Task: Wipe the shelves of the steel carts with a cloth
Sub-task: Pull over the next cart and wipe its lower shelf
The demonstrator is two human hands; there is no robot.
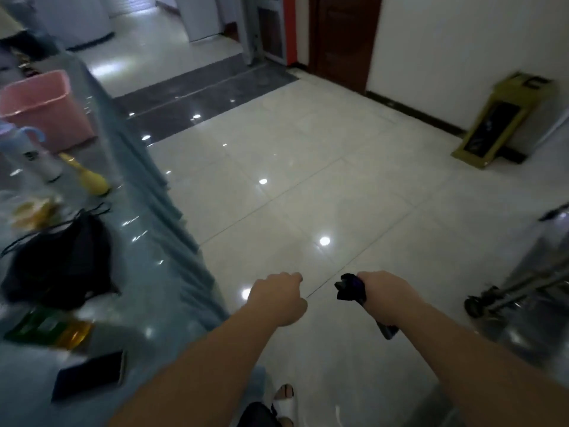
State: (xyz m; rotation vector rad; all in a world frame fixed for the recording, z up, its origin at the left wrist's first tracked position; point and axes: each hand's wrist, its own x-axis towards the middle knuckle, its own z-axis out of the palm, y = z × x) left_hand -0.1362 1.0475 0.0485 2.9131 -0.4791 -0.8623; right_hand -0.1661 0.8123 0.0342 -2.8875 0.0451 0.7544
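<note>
My right hand (pixel 385 295) grips a dark cloth (pixel 349 286); one bunched end sticks out to the left of the fist and another end hangs below the wrist. My left hand (pixel 278 297) is held out beside it over the tiled floor, fingers curled into a loose fist with nothing in it. A steel cart (pixel 535 272) stands at the right edge of the view, blurred, with a shiny shelf and a black wheel near the floor. Both hands are well apart from the cart.
On the left, a table (pixel 160 241) with a pale blue skirted cover carries a pink bin (pixel 46 109), a bottle, a yellow object, a black bag (pixel 61 257), a green packet and a phone (pixel 89 375). A gold-framed stand (pixel 498 121) leans on the far wall beside a brown door.
</note>
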